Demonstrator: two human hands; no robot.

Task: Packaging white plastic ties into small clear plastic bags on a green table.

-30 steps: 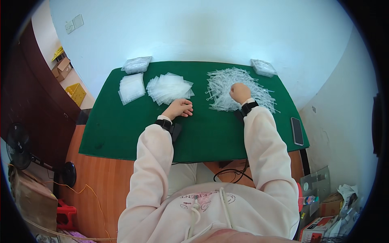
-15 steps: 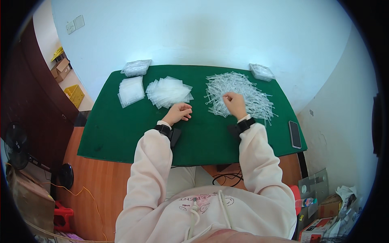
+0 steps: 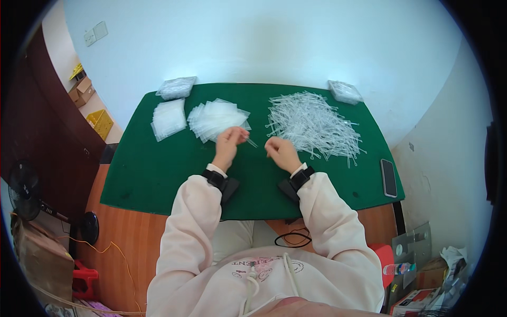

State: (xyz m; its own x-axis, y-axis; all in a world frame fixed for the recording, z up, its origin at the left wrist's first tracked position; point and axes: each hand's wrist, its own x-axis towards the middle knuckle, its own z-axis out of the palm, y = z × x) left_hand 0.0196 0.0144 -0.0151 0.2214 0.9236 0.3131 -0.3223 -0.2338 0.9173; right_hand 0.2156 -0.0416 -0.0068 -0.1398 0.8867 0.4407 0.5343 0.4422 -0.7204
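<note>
My left hand (image 3: 229, 147) is closed in a pinch at the near edge of a fanned pile of clear plastic bags (image 3: 217, 117). Thin clear plastic sticks (image 3: 253, 142) poke out to the right from between its fingertips. Just right of them, my right hand (image 3: 283, 154) has its fingers curled together; what they hold, if anything, cannot be made out. Beyond the right hand spreads a large heap of clear plastic sticks with small looped ends (image 3: 311, 124). A neater stack of clear bags (image 3: 169, 119) lies to the left of the fanned pile.
Filled clear packs stand at the green table's (image 3: 148, 179) far left (image 3: 177, 87) and far right (image 3: 345, 92) corners, near the wall. A phone (image 3: 388, 178) lies by the right edge. A black fan (image 3: 25, 185) stands at left; boxes (image 3: 430, 272) and a bottle (image 3: 398, 268) are low right.
My right hand has moved left and nearer, from the heap to beside my left hand. The left hand has turned and risen slightly, and sticks now show at its fingertips.
</note>
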